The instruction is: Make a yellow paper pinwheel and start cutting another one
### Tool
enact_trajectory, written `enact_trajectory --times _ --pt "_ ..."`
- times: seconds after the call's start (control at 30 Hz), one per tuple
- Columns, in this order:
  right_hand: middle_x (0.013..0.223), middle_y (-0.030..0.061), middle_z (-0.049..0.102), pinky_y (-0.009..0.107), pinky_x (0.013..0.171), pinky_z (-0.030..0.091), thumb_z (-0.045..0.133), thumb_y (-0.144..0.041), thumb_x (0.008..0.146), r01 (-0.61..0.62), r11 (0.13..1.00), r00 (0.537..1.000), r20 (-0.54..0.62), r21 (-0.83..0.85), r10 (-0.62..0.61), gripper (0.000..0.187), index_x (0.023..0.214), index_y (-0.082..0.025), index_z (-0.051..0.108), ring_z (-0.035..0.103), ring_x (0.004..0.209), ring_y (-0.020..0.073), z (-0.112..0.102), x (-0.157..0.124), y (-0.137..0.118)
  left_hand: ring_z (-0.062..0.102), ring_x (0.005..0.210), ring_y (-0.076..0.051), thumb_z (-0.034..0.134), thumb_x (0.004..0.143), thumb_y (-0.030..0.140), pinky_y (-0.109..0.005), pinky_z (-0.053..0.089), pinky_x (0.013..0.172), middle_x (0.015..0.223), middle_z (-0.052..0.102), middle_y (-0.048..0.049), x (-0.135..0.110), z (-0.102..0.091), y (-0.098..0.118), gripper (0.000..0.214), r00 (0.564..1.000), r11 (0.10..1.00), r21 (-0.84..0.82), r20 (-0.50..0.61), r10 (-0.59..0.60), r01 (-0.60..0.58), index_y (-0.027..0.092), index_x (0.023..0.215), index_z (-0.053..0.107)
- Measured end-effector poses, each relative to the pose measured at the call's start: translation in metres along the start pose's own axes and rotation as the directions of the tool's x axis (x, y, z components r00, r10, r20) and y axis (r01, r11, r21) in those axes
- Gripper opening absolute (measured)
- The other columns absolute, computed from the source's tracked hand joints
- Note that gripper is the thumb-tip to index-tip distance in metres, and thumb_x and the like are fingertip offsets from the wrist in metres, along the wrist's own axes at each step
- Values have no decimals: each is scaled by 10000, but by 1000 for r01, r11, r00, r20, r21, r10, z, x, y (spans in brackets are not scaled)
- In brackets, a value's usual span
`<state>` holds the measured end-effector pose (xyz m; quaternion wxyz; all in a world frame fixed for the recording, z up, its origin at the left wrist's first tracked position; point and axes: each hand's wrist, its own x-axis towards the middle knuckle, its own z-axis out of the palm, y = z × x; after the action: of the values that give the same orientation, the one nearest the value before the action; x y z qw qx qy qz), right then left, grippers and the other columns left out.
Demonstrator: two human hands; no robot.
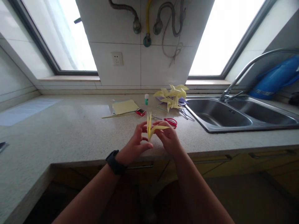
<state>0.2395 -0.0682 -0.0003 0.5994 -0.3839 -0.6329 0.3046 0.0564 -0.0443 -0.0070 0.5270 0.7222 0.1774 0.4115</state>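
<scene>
Yellow paper (150, 127): left hand (135, 143), right hand (169, 138)

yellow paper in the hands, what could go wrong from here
The folded yellow paper is pinched low down by the left hand and right hand near the counter edge; a slip could drop it to the floor. Its thin strips might crease or tear under pressure. The red scissors lie just behind the hands and could get bumped.

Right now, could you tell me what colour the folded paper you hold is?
Pale yellow; the folded paper shows best in head view.
</scene>
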Motion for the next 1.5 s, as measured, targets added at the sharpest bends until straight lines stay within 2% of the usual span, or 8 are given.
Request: enact_trajectory --times 0.13,0.27,0.4,0.5,0.6,0.7,0.87,1.5 --pt "1126 73 647 412 880 545 654 -414 935 18 1000 999 33 9 -19 177 995 -252 613 636 1021 224 3 -2 2 496 1254 -268 687 928 384 -395 483 955 1432 478 -130 -1 0 -1 676 995 996 -85 -101 -17 9 279 1480 311" --pt "1116 64 641 370 828 541 700 -396 905 62 998 997 43 19 -63 177 932 -240 621 628 999 213 6 -1 6 534 1267 -277 762 878 318 -430 439 1050 1474 494 -128 1 1 0 741 994 988 -146 -96 -57 43 267 1498 359" --pt "907 14 613 312 723 536 738 -400 872 101 994 994 32 38 -102 222 831 -238 592 609 849 179 7 1 11 515 1326 -336 839 773 472 -431 407 1097 1495 531 -128 1 -1 -2 842 996 978 -206 -68 -56 41 249 1487 453" --pt "900 9 627 309 714 543 722 -391 890 112 992 993 36 50 -113 188 866 -241 612 619 815 170 7 1 11 523 1337 -349 540 860 757 -421 454 1046 1507 535 -140 -1 -2 -5 833 996 963 -266 -58 -66 48 233 1504 470" --pt "910 16 653 315 732 553 722 -367 896 126 991 991 36 53 -128 150 891 -243 636 641 835 176 7 1 11 567 1303 -303 322 981 704 -390 478 999 1486 568 -111 0 -2 -7 694 993 950 -307 -82 -87 58 252 1461 537" --pt "1044 47 694 347 817 558 741 -333 886 143 989 989 19 48 -144 133 888 -241 646 665 973 205 6 1 12 618 1223 -263 538 995 516 -358 489 955 1456 602 -86 2 -1 -7 480 991 950 -309 -109 -82 45 282 1411 587" --pt "1151 73 705 386 880 556 771 -318 862 167 985 986 9 37 -168 156 847 -229 643 674 1060 226 5 1 12 638 1174 -252 717 914 356 -348 508 919 1363 668 -93 6 2 -3 509 995 958 -287 -85 -42 16 296 1403 589" --pt "1030 56 717 368 825 545 767 -289 860 201 979 979 24 39 -202 153 824 -229 631 678 926 200 5 -1 7 653 938 -185 763 868 324 -298 534 795 1047 743 -54 4 1 -1 401 976 991 -130 -219 -11 -18 275 1262 707"
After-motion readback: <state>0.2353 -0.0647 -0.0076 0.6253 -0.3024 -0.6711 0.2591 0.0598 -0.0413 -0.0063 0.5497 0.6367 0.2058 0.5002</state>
